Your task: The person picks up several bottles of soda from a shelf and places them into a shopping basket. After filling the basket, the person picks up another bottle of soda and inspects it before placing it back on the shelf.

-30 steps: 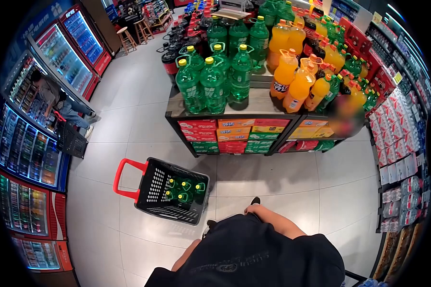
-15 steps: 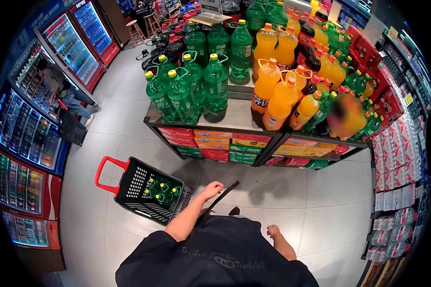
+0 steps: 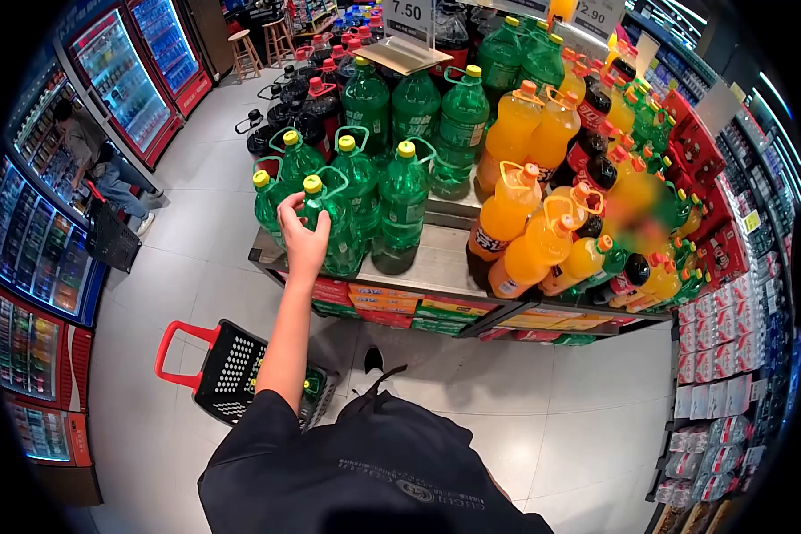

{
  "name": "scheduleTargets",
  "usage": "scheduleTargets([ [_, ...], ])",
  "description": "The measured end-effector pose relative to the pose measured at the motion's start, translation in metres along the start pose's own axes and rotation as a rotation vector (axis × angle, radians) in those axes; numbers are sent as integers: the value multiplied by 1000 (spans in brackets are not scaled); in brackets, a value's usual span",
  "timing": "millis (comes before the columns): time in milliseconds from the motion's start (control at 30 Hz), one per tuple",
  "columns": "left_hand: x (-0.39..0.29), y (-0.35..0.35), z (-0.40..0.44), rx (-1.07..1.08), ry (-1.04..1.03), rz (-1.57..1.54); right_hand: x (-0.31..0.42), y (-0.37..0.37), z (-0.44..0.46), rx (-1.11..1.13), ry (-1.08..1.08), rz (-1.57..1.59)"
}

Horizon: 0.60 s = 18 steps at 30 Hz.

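My left hand (image 3: 304, 233) reaches up to the front row of large green soda bottles. Its fingers and thumb curve around the upper part of a green soda bottle (image 3: 341, 254) with a yellow cap and a carrying loop, which stands upright on the display. Other green bottles (image 3: 405, 200) stand close on both sides and behind it. Below my forearm sits a black shopping basket (image 3: 227, 369) with a red handle; green bottles (image 3: 312, 385) with yellow caps show inside, partly hidden by the arm. My right hand is out of sight.
Orange soda bottles (image 3: 543, 245) stand to the right on the same metal-edged display (image 3: 445, 254), dark cola bottles (image 3: 316, 111) behind. Lit drink fridges (image 3: 120, 76) line the left, where a person (image 3: 98, 160) stands near another basket (image 3: 111, 236). Stacked packs (image 3: 725, 334) rise at right.
My left hand has moved from near my waist up and forward to a green bottle. My right hand has gone out of view. The view has shifted closer to the display.
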State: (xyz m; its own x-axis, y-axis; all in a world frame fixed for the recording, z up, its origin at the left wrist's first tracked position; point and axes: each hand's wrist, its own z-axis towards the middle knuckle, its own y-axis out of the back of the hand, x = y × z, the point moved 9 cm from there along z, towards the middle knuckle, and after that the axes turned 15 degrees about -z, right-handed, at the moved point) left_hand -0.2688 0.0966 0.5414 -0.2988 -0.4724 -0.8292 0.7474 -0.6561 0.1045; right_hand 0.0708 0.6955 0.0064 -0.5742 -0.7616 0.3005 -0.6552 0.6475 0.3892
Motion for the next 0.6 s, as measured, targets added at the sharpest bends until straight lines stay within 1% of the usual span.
scheduleTargets([
  [33,-7,-5,11,20,-62,74,26,10,10,-44,44,-4],
  [100,-8,-17,25,53,-125,24,84,37,32,-154,152,-31],
  [133,6,-25,29,112,-12,-24,124,56,41,-225,220,-52],
  [167,8,-28,32,119,-9,92,162,70,48,-290,276,-75],
  [200,18,-27,34,109,17,74,213,91,46,-352,314,-154],
  [233,27,-27,36,101,42,54,283,113,14,-395,432,-101],
  [267,23,-26,37,74,-1,106,355,135,-28,-424,560,29],
  [333,22,-25,40,115,-15,89,449,154,-51,-379,759,87],
  [400,23,-25,45,184,20,24,562,181,-134,-420,981,50],
  [433,26,-27,46,233,37,-33,609,191,-174,-454,1090,-30],
  [467,28,-30,46,301,35,-62,651,199,-215,-584,1239,-151],
  [533,22,-35,46,418,11,-103,709,208,-277,-800,1402,-169],
  [600,21,-41,45,500,-42,-166,748,203,-320,-910,1556,-321],
])
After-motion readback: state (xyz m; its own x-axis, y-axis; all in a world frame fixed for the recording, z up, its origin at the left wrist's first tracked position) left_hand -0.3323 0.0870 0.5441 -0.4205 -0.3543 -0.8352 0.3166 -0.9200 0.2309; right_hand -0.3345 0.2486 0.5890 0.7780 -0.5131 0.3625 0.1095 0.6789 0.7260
